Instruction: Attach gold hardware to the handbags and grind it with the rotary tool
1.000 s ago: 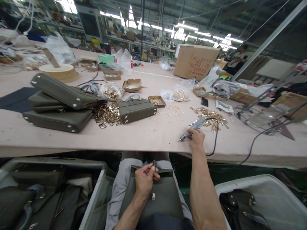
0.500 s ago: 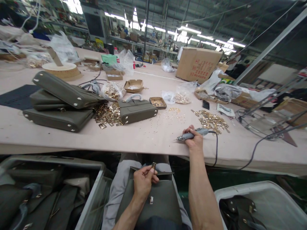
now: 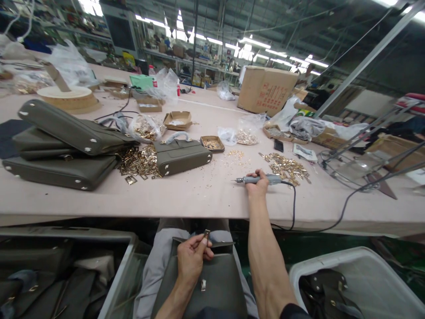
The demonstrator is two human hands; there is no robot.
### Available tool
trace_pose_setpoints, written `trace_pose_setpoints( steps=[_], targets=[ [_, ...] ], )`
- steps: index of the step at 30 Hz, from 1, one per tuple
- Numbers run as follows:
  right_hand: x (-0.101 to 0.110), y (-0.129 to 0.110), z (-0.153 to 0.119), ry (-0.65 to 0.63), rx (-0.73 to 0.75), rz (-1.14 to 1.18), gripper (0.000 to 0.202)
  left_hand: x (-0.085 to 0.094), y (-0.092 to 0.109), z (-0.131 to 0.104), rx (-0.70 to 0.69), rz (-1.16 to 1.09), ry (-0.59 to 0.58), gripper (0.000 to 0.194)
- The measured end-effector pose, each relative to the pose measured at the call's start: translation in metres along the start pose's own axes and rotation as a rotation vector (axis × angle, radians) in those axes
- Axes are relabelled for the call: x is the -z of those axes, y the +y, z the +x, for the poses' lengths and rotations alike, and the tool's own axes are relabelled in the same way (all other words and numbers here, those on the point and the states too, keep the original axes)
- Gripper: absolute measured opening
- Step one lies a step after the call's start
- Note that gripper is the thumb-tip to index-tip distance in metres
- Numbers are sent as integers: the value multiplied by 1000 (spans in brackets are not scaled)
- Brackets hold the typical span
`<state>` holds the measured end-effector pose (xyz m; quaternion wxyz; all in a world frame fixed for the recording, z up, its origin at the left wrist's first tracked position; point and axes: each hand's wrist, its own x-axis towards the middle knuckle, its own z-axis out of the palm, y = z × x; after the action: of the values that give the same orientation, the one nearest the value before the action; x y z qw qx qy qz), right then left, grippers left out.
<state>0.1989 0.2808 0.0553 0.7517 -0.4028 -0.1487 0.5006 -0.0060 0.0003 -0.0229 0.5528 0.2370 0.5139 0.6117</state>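
Observation:
My left hand (image 3: pixel 192 257) pinches a small metal plate (image 3: pixel 206 235), held upright above the dark green bag (image 3: pixel 219 283) on my lap. A metal clasp (image 3: pixel 203 285) shows on the bag's front. Over the table, my right hand (image 3: pixel 257 182) is wrapped round a grey electric screwdriver (image 3: pixel 272 179), whose thin tip points left. Its cable drops over the table's edge. Close by on the right lies a pile of gold metal plates (image 3: pixel 287 167).
Green bags (image 3: pixel 66 133) are stacked at the left, near loose metal frames (image 3: pixel 141 161). Another bag (image 3: pixel 184 156) lies mid-table. Bins with bags stand at lower left (image 3: pixel 128 261) and lower right (image 3: pixel 358 257). A carton (image 3: pixel 265 91) stands behind.
The view has shifted slightly right. My right hand has moved up and farther over the table, and the screwdriver is now nearly level. My left hand still holds the metal plate.

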Motion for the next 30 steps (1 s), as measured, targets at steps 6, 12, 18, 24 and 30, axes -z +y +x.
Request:
trace_pose_setpoints(
  steps=[6, 12, 18, 24, 30],
  targets=[
    [-10, 16, 3, 71, 22, 92, 25, 0, -2, 2, 3, -6, 1, 43],
    [-16, 22, 4, 113, 60, 76, 26, -1, 2, 3, 14, -20, 12, 45],
    [-19, 25, 4, 120, 72, 29, 27, -1, 5, 2, 17, -9, 2, 41],
    [-20, 28, 3, 120, 83, 22, 27, 0, 5, 3, 17, -5, 4, 42],
    [-21, 29, 2, 126, 91, 31, 25, 0, 5, 4, 13, -7, 2, 41]
  ],
)
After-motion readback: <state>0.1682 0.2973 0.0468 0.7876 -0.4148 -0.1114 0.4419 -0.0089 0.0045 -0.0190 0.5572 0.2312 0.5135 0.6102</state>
